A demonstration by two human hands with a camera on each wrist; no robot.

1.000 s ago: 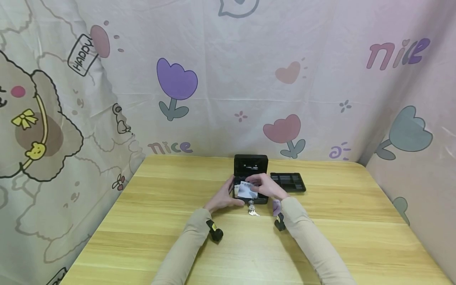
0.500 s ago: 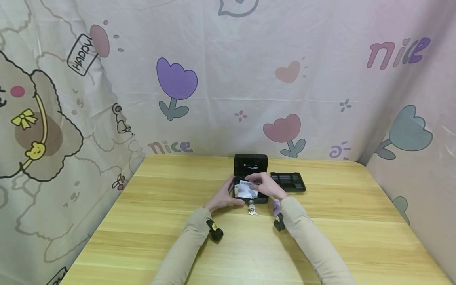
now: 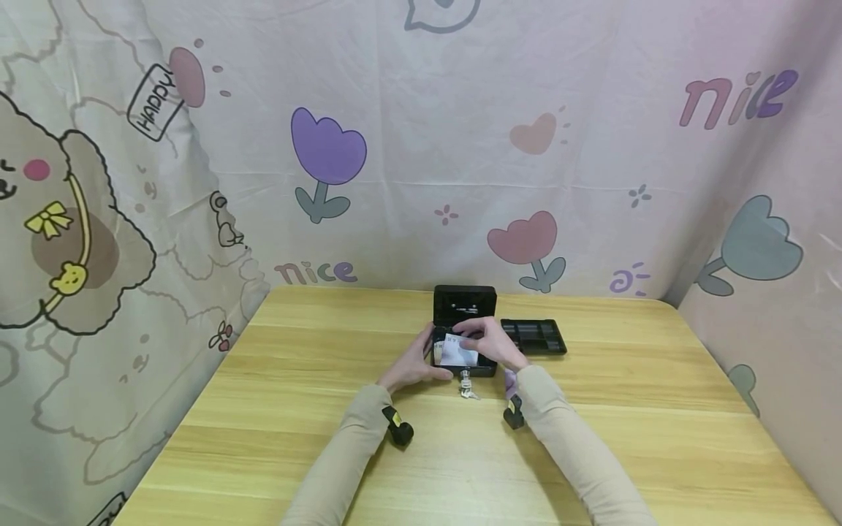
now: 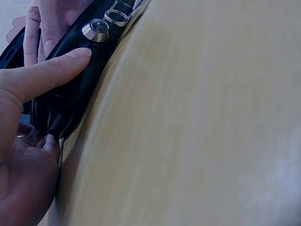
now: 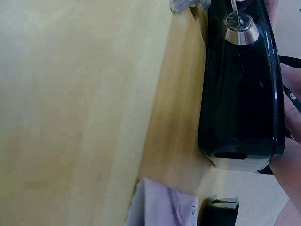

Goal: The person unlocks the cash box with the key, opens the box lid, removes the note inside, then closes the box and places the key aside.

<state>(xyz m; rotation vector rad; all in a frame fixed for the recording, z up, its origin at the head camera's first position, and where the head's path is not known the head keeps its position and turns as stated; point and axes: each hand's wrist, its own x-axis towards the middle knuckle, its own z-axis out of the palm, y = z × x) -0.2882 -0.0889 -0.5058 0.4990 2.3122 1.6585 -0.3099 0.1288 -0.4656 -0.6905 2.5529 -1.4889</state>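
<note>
A small black cash box stands on the table with its lid raised. My left hand grips its left front corner, the thumb lying on the front wall in the left wrist view. A pale banknote shows inside the box, over other paper at the left. Over the box, my right hand pinches the note near its far right part; the fingertips are partly hidden. A key stands in the front lock, and more keys hang from its ring.
Right of the box lies a black compartment tray. A folded purple banknote rests on the wooden table near the right wrist. A printed curtain hangs behind the table.
Both hands stay almost where they were. The pale note and the right fingers shift only slightly inside the box; the whole head view drifts a little.
</note>
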